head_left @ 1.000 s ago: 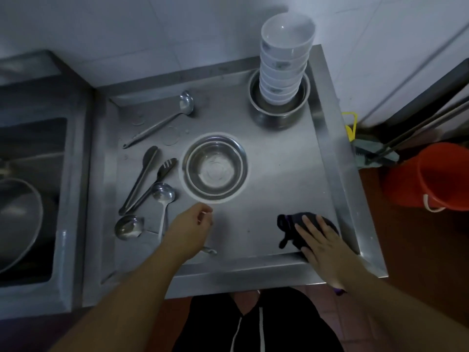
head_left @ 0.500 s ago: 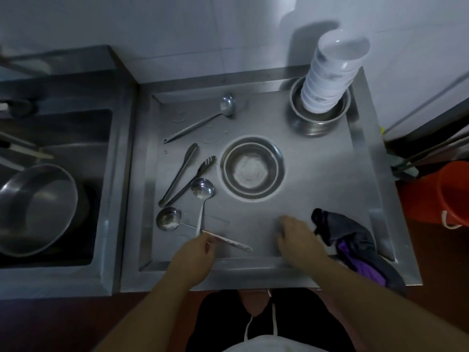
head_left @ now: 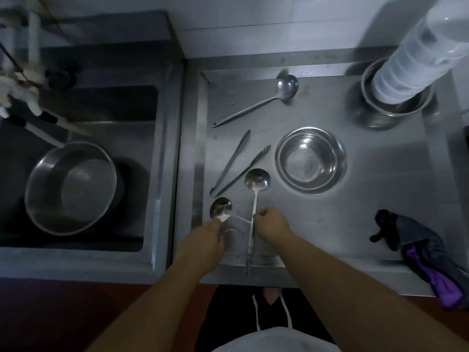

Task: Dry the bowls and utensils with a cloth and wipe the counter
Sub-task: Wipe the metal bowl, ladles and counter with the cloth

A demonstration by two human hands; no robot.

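Observation:
On the steel counter [head_left: 380, 189] my left hand [head_left: 203, 240] curls over the handle of a short spoon [head_left: 220, 209], right beside its bowl. My right hand [head_left: 271, 224] pinches the thin handle of a long ladle [head_left: 257, 179], which lies pointing toward me over the counter's front edge. Neither hand touches the dark cloth [head_left: 411, 237] with its purple end, which lies at the front right. A steel bowl [head_left: 311, 161] stands at the middle. Several white bowls [head_left: 411, 54] are stacked in nested steel bowls [head_left: 390, 113] at the back right.
Tongs [head_left: 236, 163] lie left of the steel bowl, and a second long ladle [head_left: 286, 86] lies at the back. The sink [head_left: 142, 102] on the left holds a large steel basin [head_left: 71, 186] and some knives. A raised rim edges the counter.
My right hand left the cloth and crossed left to the long ladle's handle. My left hand slid along the short spoon's handle toward its bowl. The view swung left.

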